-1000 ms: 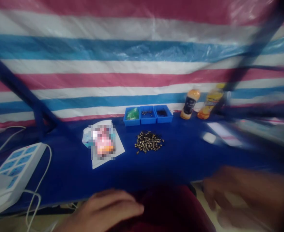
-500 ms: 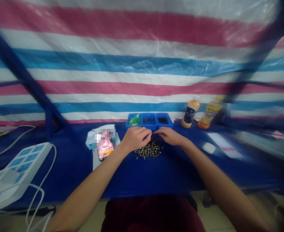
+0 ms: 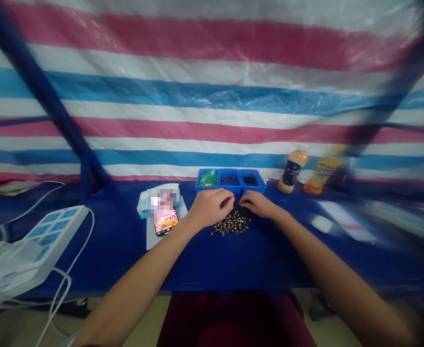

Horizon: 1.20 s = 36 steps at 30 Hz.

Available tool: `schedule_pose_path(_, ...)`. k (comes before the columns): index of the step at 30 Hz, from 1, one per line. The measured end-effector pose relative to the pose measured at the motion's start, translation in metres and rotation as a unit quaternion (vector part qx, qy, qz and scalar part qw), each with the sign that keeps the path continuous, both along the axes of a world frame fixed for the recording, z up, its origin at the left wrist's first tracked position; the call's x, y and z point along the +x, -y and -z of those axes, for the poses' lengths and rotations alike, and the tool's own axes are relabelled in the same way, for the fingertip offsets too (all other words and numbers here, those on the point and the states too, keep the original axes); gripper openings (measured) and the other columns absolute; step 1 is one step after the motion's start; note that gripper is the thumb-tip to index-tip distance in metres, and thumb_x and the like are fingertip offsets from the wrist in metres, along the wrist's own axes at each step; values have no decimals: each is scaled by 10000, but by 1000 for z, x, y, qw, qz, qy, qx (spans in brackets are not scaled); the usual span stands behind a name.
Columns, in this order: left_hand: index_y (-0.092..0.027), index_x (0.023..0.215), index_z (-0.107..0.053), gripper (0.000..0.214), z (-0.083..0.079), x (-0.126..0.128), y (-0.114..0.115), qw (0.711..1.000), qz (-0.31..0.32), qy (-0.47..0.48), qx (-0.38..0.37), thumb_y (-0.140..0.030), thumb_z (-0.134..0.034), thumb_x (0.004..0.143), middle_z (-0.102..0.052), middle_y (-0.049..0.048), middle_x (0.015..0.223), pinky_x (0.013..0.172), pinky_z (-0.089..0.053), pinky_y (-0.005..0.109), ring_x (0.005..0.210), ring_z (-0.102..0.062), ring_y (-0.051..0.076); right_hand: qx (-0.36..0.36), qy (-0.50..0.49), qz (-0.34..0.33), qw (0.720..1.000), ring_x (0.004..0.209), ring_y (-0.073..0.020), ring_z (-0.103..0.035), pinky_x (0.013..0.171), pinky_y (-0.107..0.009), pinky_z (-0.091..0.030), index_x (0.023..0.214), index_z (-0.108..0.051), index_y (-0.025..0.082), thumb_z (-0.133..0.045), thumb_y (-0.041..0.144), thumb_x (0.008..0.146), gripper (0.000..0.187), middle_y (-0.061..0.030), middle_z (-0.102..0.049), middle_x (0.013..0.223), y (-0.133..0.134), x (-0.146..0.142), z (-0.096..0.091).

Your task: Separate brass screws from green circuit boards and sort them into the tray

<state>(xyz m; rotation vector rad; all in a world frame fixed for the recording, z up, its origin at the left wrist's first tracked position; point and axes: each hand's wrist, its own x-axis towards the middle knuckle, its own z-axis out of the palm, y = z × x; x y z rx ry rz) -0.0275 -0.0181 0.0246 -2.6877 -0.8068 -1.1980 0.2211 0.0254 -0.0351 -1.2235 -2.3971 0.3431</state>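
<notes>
My left hand [image 3: 212, 208] is curled above the left edge of a pile of small brass-and-dark metal parts [image 3: 231, 224]. Its thumb and fingers come together in a pinch, and whatever lies between them is too small to make out. Opposite it, my right hand [image 3: 258, 204] hovers at the pile's upper right, fingertips bent and pressed together; anything in them is hidden. A narrow gap separates the two hands. Just behind them stand three joined blue bins: one with a green bag [image 3: 208, 179], one with small metal pieces [image 3: 229, 180], one with dark bits [image 3: 250, 180].
A lit phone [image 3: 166, 222] leans on a tissue pack at left. Beyond it lies a white power strip [image 3: 49, 236] with loose cables. Two drink bottles [image 3: 292, 171] stand at back right, near a white rounded case [image 3: 322, 223]. Striped sheeting [image 3: 212, 106] hangs behind the table.
My hands have drawn slightly apart; their fingertips nearly met before, with a tiny dark piece between them. The whole view has shifted a little, so everything sits farther right.
</notes>
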Motion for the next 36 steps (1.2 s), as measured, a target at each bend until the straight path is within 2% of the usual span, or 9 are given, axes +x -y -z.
schedule_pose_path(5, -198, 941, -683, 234, 1, 9, 7, 999, 20, -35, -12, -251, -455, 951, -697, 21, 796, 659, -482, 275, 683, -622, 126, -2, -15, 20, 1000, 934, -206, -605, 908, -355, -462, 934, -721, 177, -568, 186, 886, 161, -93, -651, 981, 1, 1, 2)
schedule_pose_path(8, -205, 958, -685, 234, -3, -1, 10, 997, 8, -78, 13, -257, -457, 950, -698, 22, 817, 664, -475, 293, 717, -630, 147, -4, -14, 26, 1000, 938, -205, -613, 911, -351, -463, 939, -711, 166, -552, 186, 896, 165, -98, -658, 995, 3, 2, 0)
schedule_pose_path(11, -199, 1021, -677, 227, -8, -34, 8, 994, -17, -97, 38, -230, -473, 928, -717, 46, 961, 788, -483, 337, 879, -638, 187, -9, -3, 26, 1000, 921, -212, -627, 893, -353, -469, 914, -718, 171, -559, 182, 891, 161, -94, -683, 976, 6, 3, -3)
schedule_pose_path(13, -198, 1009, -680, 243, -12, -66, 3, 992, -68, -102, 43, -180, -467, 895, -726, 54, 983, 828, -468, 375, 914, -629, 213, -12, 2, 25, 1000, 911, -218, -636, 884, -359, -471, 897, -727, 174, -561, 182, 888, 167, -94, -699, 965, 7, 2, -4)
schedule_pose_path(17, -219, 924, -687, 304, -22, -123, -11, 971, -220, -90, -23, -89, -436, 811, -738, 44, 981, 905, -417, 421, 981, -618, 240, -22, 4, 25, 999, 880, -218, -651, 855, -353, -481, 896, -740, 184, -566, 197, 881, 175, -85, -719, 948, 8, 0, -6)
schedule_pose_path(20, -250, 849, -695, 339, -25, -147, -18, 953, -275, -110, -66, -63, -438, 729, -739, 20, 971, 948, -367, 442, 1041, -600, 246, -34, -3, 25, 999, 890, -216, -655, 853, -348, -484, 929, -741, 190, -561, 203, 884, 187, -83, -725, 967, 8, 1, -7)
schedule_pose_path(28, -298, 842, -705, 419, -14, -165, -23, 934, -275, -145, -175, -56, -459, 603, -746, -17, 985, 987, -278, 490, 1133, -573, 276, -75, -28, 29, 996, 918, -210, -639, 871, -352, -470, 1012, -739, 204, -556, 221, 886, 223, -76, -719, 1032, 8, 2, -8)
schedule_pose_path(32, -312, 893, -698, 419, -14, -174, -20, 930, -302, -134, -162, -61, -449, 667, -740, -15, 1033, 988, -245, 522, 1149, -568, 290, -109, -45, 28, 993, 777, -169, -620, 745, -305, -481, 1111, -708, 197, -550, 269, 896, 276, -54, -710, 946, 6, 7, -9)
schedule_pose_path(36, -293, 930, -684, 427, -6, -179, -13, 933, -310, -124, -135, -53, -411, 707, -718, -5, 1118, 1014, -240, 500, 1161, -564, 273, -128, -63, 33, 989, 713, -145, -592, 684, -277, -466, 1155, -678, 187, -529, 282, 906, 306, -39, -684, 884, 6, 11, -8)
